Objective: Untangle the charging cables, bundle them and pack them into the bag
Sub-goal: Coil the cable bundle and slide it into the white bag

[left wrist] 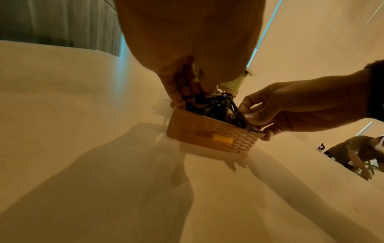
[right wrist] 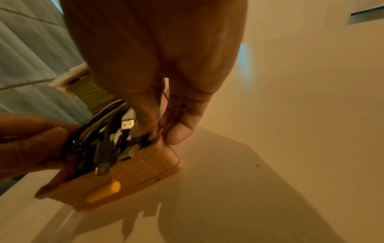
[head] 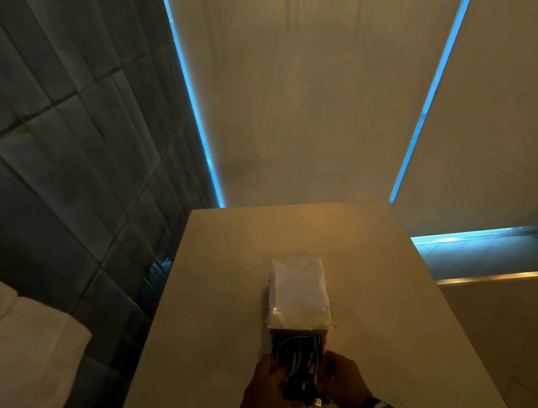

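Observation:
A small tan woven-pattern bag (left wrist: 207,134) with a yellow clasp (left wrist: 222,140) lies open on the pale table (head: 204,300), its white lid (head: 297,289) folded back away from me. Black and white charging cables (head: 297,358) fill it, plugs sticking up (right wrist: 104,148). My left hand (head: 267,381) grips the bag's left side, thumb against the cables. My right hand (head: 339,378) pinches the right rim of the bag (right wrist: 145,167), fingers inside, thumb (right wrist: 178,131) outside. The cables (left wrist: 216,106) bulge above the rim.
The table (left wrist: 62,115) is narrow; its left edge drops beside a dark tiled wall (head: 56,152). A white cushion (head: 25,341) sits low at the left. Pale blinds hang behind the table. Another person (left wrist: 353,151) bends over far off to the right.

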Tool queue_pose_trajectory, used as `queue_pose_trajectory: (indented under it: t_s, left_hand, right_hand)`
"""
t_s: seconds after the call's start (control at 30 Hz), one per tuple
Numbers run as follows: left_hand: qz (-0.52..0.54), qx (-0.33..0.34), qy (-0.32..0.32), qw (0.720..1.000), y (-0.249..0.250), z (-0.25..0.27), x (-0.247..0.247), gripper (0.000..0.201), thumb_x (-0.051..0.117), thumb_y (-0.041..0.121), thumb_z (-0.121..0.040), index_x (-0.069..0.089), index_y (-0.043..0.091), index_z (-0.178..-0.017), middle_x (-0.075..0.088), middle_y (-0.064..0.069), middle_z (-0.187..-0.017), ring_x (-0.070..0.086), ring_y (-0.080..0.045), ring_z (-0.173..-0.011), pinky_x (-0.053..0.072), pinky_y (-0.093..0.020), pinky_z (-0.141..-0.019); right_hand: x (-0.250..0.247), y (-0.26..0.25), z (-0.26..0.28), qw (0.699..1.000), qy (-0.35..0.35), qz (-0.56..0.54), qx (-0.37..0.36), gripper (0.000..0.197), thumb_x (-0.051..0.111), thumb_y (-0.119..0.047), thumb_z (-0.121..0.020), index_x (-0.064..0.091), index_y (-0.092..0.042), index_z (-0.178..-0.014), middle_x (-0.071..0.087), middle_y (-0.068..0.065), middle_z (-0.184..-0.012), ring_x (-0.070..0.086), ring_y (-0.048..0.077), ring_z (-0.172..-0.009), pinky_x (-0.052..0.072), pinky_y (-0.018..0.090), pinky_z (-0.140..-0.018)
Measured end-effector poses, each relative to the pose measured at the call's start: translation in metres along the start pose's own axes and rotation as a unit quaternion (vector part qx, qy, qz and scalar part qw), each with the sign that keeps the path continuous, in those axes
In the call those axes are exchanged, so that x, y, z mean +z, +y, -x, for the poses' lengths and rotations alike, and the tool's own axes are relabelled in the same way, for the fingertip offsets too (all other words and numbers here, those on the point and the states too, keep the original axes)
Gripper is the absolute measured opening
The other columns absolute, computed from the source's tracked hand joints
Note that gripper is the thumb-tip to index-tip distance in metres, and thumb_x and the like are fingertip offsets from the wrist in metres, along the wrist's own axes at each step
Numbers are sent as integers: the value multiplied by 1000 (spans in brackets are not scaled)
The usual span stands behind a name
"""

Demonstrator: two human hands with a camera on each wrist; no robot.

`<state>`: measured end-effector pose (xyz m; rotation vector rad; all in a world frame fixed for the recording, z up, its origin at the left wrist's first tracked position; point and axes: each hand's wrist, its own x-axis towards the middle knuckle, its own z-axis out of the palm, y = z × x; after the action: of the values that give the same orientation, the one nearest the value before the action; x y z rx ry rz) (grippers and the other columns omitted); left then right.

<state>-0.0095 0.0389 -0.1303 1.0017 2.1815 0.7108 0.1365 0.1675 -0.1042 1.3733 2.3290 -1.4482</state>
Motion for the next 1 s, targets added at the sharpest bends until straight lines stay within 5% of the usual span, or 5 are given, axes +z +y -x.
queue_pose_trajectory:
  t_s: [0.13,0.27,0.43,0.77,1.0]
  left_hand:
    - [114,-29,37,992,5,0,-6,15,64,-4,-83,58,7,-92,50,-12,-101,59,-22,-83,53,-33,-69]
    - [74,28,5,997,4,7,-6,44,58,-2,-89,48,0,-132,48,-2,-124,52,-2,-95,41,-2,-71]
    - [-38,-3,46,998,8,9,-12,58,57,31,-92,30,43,-142,44,7,-133,48,-6,-120,35,-8,-92]
    - [-43,-27,29,998,-5,1,1,55,60,37,-90,40,33,-141,32,3,-106,48,-8,-92,39,-10,-83]
    - [4,-38,37,999,6,-10,-3,32,53,36,-94,51,17,-119,41,9,-96,49,-3,-77,38,-12,-63]
  right_hand:
    - [-1,-6,-5,999,-24,16,21,21,61,-11,-63,45,-24,-67,59,-4,-82,51,9,-69,39,17,-55]
    - [0,-3,-4,999,-14,-3,33,23,62,-5,-67,45,-21,-68,57,-6,-77,51,4,-62,39,12,-48]
    - [1,-5,0,999,-13,-31,29,24,63,-3,-68,46,-20,-68,59,-6,-71,54,3,-56,41,11,-46]
    - [8,-2,10,999,21,-49,-11,24,62,-5,-74,44,-20,-72,57,-6,-59,52,3,-46,42,13,-47]
    - [11,-4,4,997,57,-55,-9,54,65,-9,-82,38,-22,-126,62,-4,-67,59,4,-54,44,14,-50]
